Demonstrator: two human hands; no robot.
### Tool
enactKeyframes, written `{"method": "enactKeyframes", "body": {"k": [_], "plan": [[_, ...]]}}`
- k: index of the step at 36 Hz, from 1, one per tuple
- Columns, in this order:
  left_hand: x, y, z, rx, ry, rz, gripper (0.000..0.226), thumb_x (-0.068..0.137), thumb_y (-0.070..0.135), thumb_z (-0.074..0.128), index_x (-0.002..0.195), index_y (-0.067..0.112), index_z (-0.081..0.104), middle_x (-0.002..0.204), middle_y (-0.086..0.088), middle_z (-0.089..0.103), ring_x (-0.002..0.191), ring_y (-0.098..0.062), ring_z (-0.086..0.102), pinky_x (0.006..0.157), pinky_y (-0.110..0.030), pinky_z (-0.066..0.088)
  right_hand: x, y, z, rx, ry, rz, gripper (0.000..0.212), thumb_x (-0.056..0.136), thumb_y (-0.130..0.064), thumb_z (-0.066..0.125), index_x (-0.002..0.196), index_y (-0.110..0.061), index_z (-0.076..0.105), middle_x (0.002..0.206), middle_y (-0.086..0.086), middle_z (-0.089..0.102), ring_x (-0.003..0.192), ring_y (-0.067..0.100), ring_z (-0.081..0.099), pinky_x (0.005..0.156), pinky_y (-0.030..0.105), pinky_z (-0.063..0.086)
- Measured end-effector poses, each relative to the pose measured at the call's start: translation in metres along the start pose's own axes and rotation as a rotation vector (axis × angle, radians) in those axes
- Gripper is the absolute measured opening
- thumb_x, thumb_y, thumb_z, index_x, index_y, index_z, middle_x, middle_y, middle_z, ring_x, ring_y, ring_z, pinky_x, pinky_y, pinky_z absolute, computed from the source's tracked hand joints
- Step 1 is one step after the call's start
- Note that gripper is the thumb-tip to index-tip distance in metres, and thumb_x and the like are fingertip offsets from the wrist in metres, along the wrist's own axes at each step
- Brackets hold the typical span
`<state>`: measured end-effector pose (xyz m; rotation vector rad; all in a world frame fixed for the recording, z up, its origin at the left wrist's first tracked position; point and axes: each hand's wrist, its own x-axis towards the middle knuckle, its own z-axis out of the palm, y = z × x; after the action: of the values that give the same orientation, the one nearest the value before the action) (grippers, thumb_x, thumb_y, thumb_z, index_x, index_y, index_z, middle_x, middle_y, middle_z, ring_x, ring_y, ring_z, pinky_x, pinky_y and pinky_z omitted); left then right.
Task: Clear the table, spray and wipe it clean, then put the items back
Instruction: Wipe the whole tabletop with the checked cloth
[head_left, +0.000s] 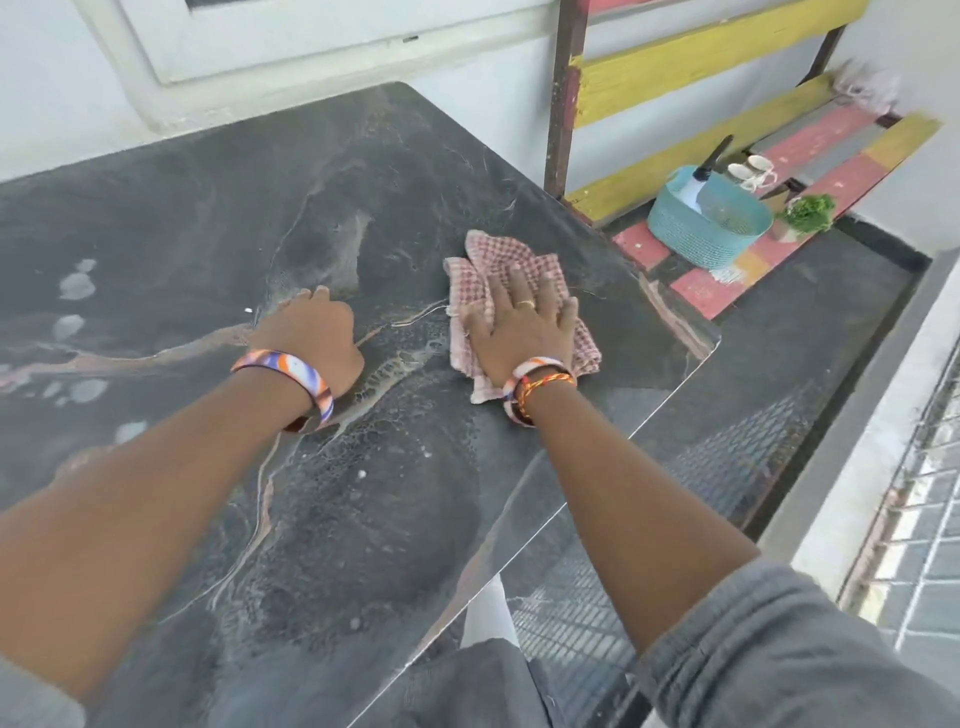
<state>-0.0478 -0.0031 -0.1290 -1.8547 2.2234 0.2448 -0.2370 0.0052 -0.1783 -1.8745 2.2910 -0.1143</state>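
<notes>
Head view, looking down: the dark marbled table (218, 218) fills most of the picture, wet-looking in streaks and pale blotches out beyond the left hand (311, 332), and it carries nothing but the two hands and the cloth. Off past the right hand (519, 322), up and to its right, stands the painted slat bench (810, 156), and on it the cleared things: a teal basket (709, 221) with a spray bottle (698, 184) leaning in it, two cups (750, 170) behind, and a small green plant (808, 213) at the basket's far side. The checked cloth (498, 260) lies under the right hand, bunched ahead of the fingers and trailing back below the wrist. The likely trouble, as I judge it, is this: the cloth sits close to the table's right edge, so a hard sweep that way could carry it over the edge; and the wet patches far to the left of the left hand may dry as marks if the wiping does not reach them. The right hand is spread flat, fingers straight, pressing the cloth to the top. The left hand rests on the bare top with its fingers curled under; it seems to hold nothing, though the fingertips are hidden.
</notes>
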Motion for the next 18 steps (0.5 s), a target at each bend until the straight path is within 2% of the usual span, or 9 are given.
{"method": "enactKeyframes", "body": {"k": [5,9,14,18], "plan": [[0.002,-0.003,0.0,0.053,0.068,-0.027,0.03,0.089,0.013,0.041,0.112,0.0,0.053,0.125,-0.022,0.05,0.115,-0.039,0.049,0.093,-0.043,0.042,-0.018,-0.067,0.015,0.016,-0.028,-0.299,0.057,0.097,-0.05,0.023,0.149,-0.028,0.015,0.159,-0.003,0.009,0.146,0.028,-0.002,0.116,0.053,-0.005],[0.01,0.001,-0.003,0.058,0.126,0.0,0.025,0.088,0.015,0.042,0.104,0.001,0.056,0.113,-0.023,0.058,0.104,-0.039,0.055,0.085,-0.042,0.045,-0.005,-0.064,0.015,0.008,-0.04,-0.38,0.056,0.097,-0.051,0.023,0.149,-0.03,0.016,0.159,-0.005,0.009,0.146,0.025,0.0,0.116,0.052,-0.005],[0.021,0.023,-0.014,-0.017,0.102,0.004,0.033,0.086,0.007,0.04,0.116,-0.001,0.05,0.123,-0.022,0.053,0.112,-0.038,0.051,0.09,-0.041,0.043,0.041,-0.046,0.007,0.036,-0.03,-0.288,0.056,0.097,-0.052,0.022,0.149,-0.031,0.016,0.159,-0.006,0.008,0.146,0.025,0.0,0.115,0.053,-0.005],[0.039,0.036,-0.017,-0.019,0.03,0.098,0.045,0.092,0.015,0.041,0.135,0.003,0.037,0.151,-0.014,0.028,0.139,-0.03,0.028,0.113,-0.039,0.028,0.091,-0.018,-0.003,0.042,-0.032,-0.153,0.057,0.097,-0.051,0.019,0.149,-0.029,0.015,0.159,-0.005,0.004,0.146,0.027,-0.003,0.115,0.055,-0.006]]}}
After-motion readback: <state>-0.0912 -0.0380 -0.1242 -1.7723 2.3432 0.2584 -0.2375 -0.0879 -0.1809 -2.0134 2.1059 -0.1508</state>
